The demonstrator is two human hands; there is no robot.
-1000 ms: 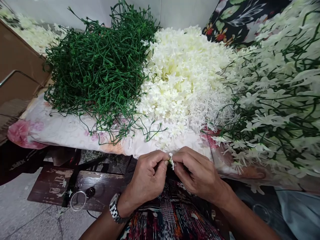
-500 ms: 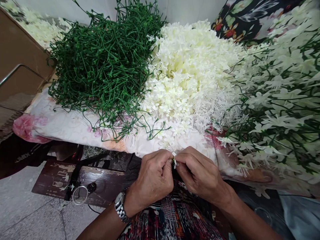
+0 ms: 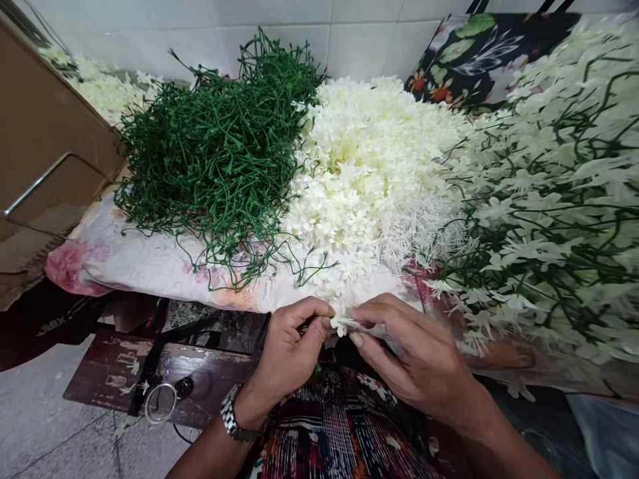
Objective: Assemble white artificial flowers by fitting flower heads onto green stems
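Between thumb and index finger my left hand (image 3: 297, 346) pinches a small white artificial flower (image 3: 340, 324) at its base. Thin white stamens stick out of the flower toward my right hand (image 3: 409, 352). That hand is beside the stamens with thumb and index finger apart; whether a fingertip touches them I cannot tell. A bit of green stem shows below my left hand. Beyond the hands lie a heap of green plastic stems (image 3: 214, 153), a heap of loose cream petals (image 3: 369, 146) and a pile of white stamens (image 3: 417, 226).
Assembled white flowers on green stems (image 3: 539, 233) are piled at the right. The floral cloth (image 3: 134, 273) covers the work surface. A cardboard box (image 3: 50, 146) with a metal handle stands left. Below it are a dark wooden bench (image 3: 210, 372) and a clear ring (image 3: 160, 403).
My right thumb and index finger have parted from the pinch at the flower. The flower, with its stamens, now shows more plainly in my left fingers. The view has tilted up slightly.
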